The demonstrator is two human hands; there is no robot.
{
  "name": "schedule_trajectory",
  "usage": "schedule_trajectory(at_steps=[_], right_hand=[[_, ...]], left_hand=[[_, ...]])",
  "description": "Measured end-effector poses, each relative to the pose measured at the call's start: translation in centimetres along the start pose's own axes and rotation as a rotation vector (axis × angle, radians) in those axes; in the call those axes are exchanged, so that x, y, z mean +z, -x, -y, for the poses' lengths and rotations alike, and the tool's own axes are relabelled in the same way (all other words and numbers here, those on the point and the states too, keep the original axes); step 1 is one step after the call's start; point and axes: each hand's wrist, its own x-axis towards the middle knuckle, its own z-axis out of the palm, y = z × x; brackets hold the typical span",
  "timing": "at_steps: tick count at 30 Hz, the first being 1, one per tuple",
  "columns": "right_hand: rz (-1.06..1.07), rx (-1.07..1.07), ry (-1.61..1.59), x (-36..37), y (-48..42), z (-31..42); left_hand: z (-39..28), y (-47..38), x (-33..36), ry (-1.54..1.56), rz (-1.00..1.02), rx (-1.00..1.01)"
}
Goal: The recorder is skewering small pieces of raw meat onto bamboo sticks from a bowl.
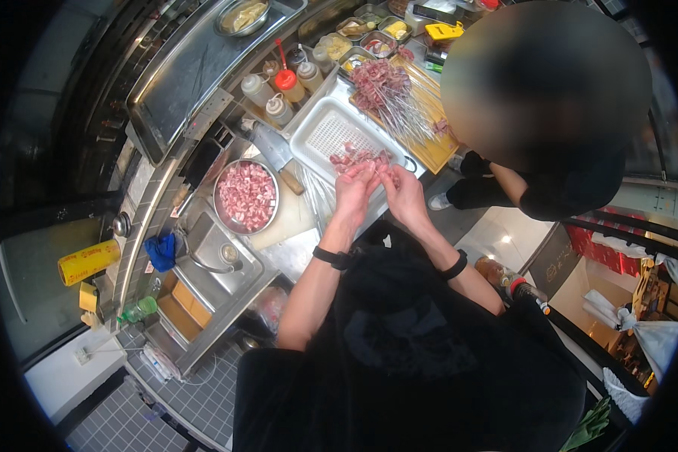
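Note:
Over the near end of a white perforated plastic basket [322,133], my left hand [355,189] and my right hand [404,192] meet, fingertips pinched close together on raw meat. Exactly how the meat divides between them is hidden by the fingers. More raw meat pieces [350,157] lie in the basket just beyond my fingers. Past the basket, a heap of meat on metal skewers [381,85] rests on a yellowish tray [438,150]. To the left, a round steel bowl [217,212] holds diced raw meat [247,195].
A cleaver [271,141] with a wooden handle lies between bowl and basket. Squeeze bottles [287,82] stand behind the basket, beside small containers of ingredients. A steel sink [220,248] is at the left. Another person [570,186] in dark clothes stands at the right by the tray.

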Motion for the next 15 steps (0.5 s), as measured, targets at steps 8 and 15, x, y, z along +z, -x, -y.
schedule_trajectory(at_steps=[8,15], right_hand=[[0.057,0.089,-0.200,0.8,-1.3,-0.1],[0.050,0.148,-0.367,0.7,-0.9,2.4]], left_hand=[[-0.6,-1.5,0.1,0.124,0.057,0.000],[-3.0,-3.4,0.0,0.208,-0.002,-0.056]])
